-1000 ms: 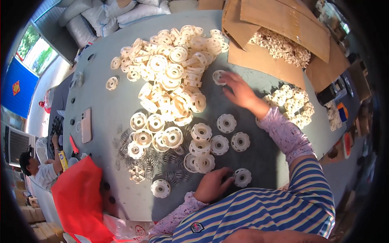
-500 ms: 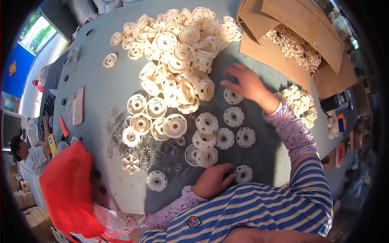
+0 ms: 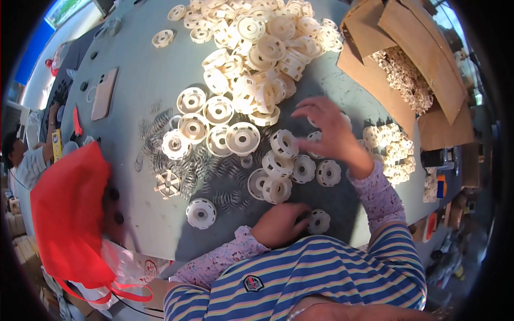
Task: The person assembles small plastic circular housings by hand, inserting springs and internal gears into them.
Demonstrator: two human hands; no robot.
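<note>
"Two bare hands were over the grey table [image 3: 142,115]. What were they doing?"

"The right hand [image 3: 333,134] was spread, its fingers curved and its thumb held well apart from them, with nothing between. It hung over some cream wheels, partly hiding two. I couldn't tell whether the thumb touched the notched wheel [image 3: 280,144] just left of it."

"And the left hand [image 3: 281,224]?"

"Low, near the striped shirt [image 3: 321,262], with its fingers bent. Its fingertips were just beside a lone wheel [image 3: 319,221], round and scalloped, with a hole at the hub. I couldn't tell whether they pinched anything."

"What were the wheels like?"

"Plastic-looking and matt, with slotted rims. Some lay flat and overlapped between the hands; beyond them a heaped pile [image 3: 267,51] showed rims tilted every way."

"Anything finer?"

"Thin wire springs [image 3: 184,163], a tangle of bright coils left of the wheels, with a spoked disc [image 3: 167,183] at their lower edge."

"And around those?"

"On the right, a creased brown cardboard box [image 3: 369,83] full of small knobbly parts [image 3: 404,80], with more in a rough cluster [image 3: 390,150] outside it. On the left, a smooth red bag [image 3: 69,208] sagged over crinkled clear plastic [image 3: 124,254]."
</note>
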